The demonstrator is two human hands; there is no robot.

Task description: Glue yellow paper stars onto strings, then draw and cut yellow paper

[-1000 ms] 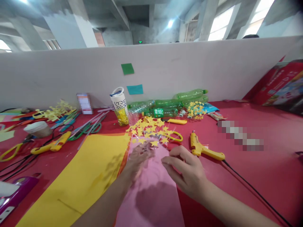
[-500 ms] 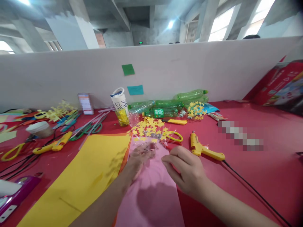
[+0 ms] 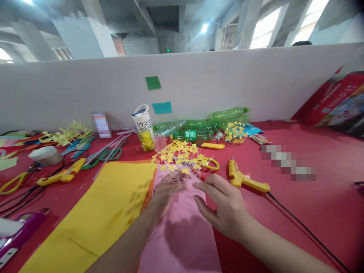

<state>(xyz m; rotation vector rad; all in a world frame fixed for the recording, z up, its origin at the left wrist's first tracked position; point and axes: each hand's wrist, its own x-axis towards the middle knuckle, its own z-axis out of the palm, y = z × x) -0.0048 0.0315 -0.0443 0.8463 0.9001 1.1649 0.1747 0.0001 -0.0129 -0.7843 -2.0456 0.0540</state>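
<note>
My left hand (image 3: 168, 186) is closed around a clear plastic piece with yellow paper stars (image 3: 182, 152) on its strips. The see-through plastic covers part of the fingers. The starred strips spread out beyond the hand, toward the bottles. Just to the right, my right hand (image 3: 224, 203) is open, thumb and fingers apart, with nothing seen between them. Both hands are over a pink sheet (image 3: 187, 242), which lies beside a yellow sheet (image 3: 93, 204). Yellow-handled scissors (image 3: 212, 163) lie partly under the starred strips.
A yellow glue gun (image 3: 247, 182) with a black cord lies right of my hand. Green plastic bottles (image 3: 199, 135), a yellow cutter (image 3: 212, 146) and another starred piece (image 3: 236, 132) are behind. At left are a second glue gun (image 3: 64, 174), a tub (image 3: 45, 155) and a purple power strip (image 3: 22, 231).
My right hand's thumb and fingers have parted from a pinch. The left hand keeps its hold, and the starred piece has turned slightly.
</note>
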